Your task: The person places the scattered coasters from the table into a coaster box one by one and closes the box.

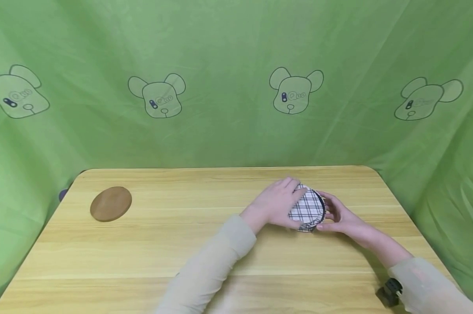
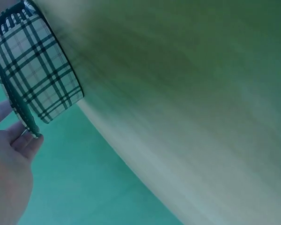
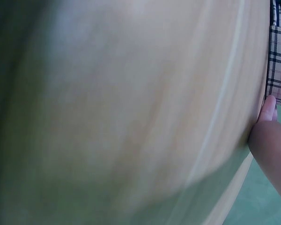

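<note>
A round plaid fabric case (image 1: 308,207) with dark trim stands at the right of the table, between both hands. My left hand (image 1: 279,205) spreads over its lid, holding the rim with fingers on the far side and the thumb on the near side. The left wrist view shows the lid (image 2: 14,96) tilted, with a gap between it and the plaid body (image 2: 44,68). My right hand (image 1: 340,220) curves around the right side of the case, its thumb at the near edge. At the right wrist view's edge, the fingers (image 3: 268,108) touch the case's lower side.
A flat brown disc (image 1: 111,204) lies at the far left of the wooden table (image 1: 142,253). By the right sleeve, near the front, is a small black device (image 1: 389,292). Green cloth (image 1: 228,131) with bear-head drawings hangs behind the table and at its sides.
</note>
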`<action>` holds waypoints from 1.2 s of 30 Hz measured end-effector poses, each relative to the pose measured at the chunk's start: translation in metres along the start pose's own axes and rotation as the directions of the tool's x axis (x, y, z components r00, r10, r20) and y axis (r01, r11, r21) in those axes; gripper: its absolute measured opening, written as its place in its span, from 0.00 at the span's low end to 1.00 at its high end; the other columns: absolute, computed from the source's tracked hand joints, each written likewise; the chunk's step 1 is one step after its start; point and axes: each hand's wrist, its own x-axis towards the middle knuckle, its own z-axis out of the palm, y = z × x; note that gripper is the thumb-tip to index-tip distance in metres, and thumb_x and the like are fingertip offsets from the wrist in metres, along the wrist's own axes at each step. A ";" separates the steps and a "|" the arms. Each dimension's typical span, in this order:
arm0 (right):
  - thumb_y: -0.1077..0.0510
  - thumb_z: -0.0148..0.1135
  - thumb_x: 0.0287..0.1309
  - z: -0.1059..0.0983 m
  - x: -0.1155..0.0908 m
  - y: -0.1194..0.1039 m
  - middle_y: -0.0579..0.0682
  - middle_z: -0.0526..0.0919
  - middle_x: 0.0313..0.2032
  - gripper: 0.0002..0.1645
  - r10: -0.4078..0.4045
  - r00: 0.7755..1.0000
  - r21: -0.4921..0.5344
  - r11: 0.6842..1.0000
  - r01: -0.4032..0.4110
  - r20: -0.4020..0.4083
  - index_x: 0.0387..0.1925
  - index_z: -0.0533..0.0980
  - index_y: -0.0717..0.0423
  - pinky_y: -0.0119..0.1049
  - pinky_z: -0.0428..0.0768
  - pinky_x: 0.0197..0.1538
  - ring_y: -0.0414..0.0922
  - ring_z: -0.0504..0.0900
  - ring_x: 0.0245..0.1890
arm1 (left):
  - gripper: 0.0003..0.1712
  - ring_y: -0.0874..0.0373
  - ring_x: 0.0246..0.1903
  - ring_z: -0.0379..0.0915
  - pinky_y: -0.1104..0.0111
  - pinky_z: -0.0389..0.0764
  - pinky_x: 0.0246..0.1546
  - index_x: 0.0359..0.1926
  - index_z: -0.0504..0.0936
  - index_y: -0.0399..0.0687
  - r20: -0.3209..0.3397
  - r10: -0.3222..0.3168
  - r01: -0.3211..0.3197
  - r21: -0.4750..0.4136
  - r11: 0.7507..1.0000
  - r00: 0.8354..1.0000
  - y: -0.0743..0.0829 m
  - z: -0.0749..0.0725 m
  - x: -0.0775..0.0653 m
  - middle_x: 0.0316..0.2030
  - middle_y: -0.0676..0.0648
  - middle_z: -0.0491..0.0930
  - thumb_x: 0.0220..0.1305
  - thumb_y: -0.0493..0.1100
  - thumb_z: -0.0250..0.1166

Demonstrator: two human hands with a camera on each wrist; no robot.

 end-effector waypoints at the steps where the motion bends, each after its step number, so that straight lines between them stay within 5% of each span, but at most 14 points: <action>1: 0.67 0.72 0.62 0.000 0.000 0.000 0.76 0.57 0.72 0.63 -0.002 1.000 0.001 1.000 0.002 0.000 0.83 0.39 0.65 0.22 0.81 0.58 0.27 0.77 0.55 | 0.62 0.54 0.77 0.59 0.61 0.62 0.83 0.82 0.60 0.51 0.002 -0.002 0.002 0.000 1.000 1.000 0.001 0.001 0.001 0.78 0.45 0.63 0.57 0.79 0.65; 14: 0.66 0.71 0.62 0.001 -0.002 -0.001 0.76 0.57 0.73 0.62 0.002 1.000 0.001 1.000 -0.002 0.000 0.83 0.39 0.64 0.21 0.80 0.58 0.26 0.76 0.55 | 0.58 0.56 0.73 0.62 0.66 0.62 0.82 0.79 0.66 0.51 0.002 -0.001 0.001 0.038 0.999 1.000 0.010 0.012 0.011 0.72 0.48 0.69 0.58 0.81 0.62; 36: 0.67 0.72 0.62 0.001 0.001 0.000 0.74 0.59 0.71 0.61 -0.027 1.000 -0.013 1.000 0.027 -0.010 0.83 0.42 0.65 0.19 0.79 0.59 0.25 0.76 0.56 | 0.57 0.56 0.77 0.60 0.64 0.61 0.84 0.80 0.65 0.51 0.014 -0.026 0.027 -0.031 0.999 1.000 0.007 0.009 0.004 0.78 0.48 0.66 0.63 0.81 0.60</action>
